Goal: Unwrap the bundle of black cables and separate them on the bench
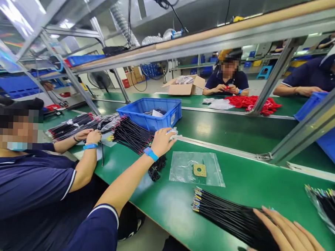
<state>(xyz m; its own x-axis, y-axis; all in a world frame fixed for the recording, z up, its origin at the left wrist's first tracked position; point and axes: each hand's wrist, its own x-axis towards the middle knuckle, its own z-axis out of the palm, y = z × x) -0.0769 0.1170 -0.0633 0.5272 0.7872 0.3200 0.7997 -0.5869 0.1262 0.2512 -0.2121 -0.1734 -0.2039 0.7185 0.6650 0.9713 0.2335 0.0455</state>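
Factory floor, blue crates [206,70] far off in the background, and we were right down at the green bench [169,210]! Far left, a co-worker [29,178] in a navy polo leaned in, one hand [93,137] by a spread of black wires [132,135], the other hand [161,142] at their far end, a blue wristband [151,153] on that wrist. Bagged bundles [70,126] lay just behind. Past those wires sat a blue plastic crate [148,113], and a small heap of black parts [157,168] lay just below the co-worker's wrist. Moving right, a clear zip bag [197,168] lay flat, a tan square pad [199,170] with a hole in it, inside or on top, hard to tell. And there it was: lower right, a black wire bundle [230,220], colour-tipped ends [197,199] pointing left, lying near the bench's front edge. The person's right hand [293,238] sat on top, fingers [276,226] spread open and flat, not closed around it. Far right, another bagged bundle [326,208] lay close by.
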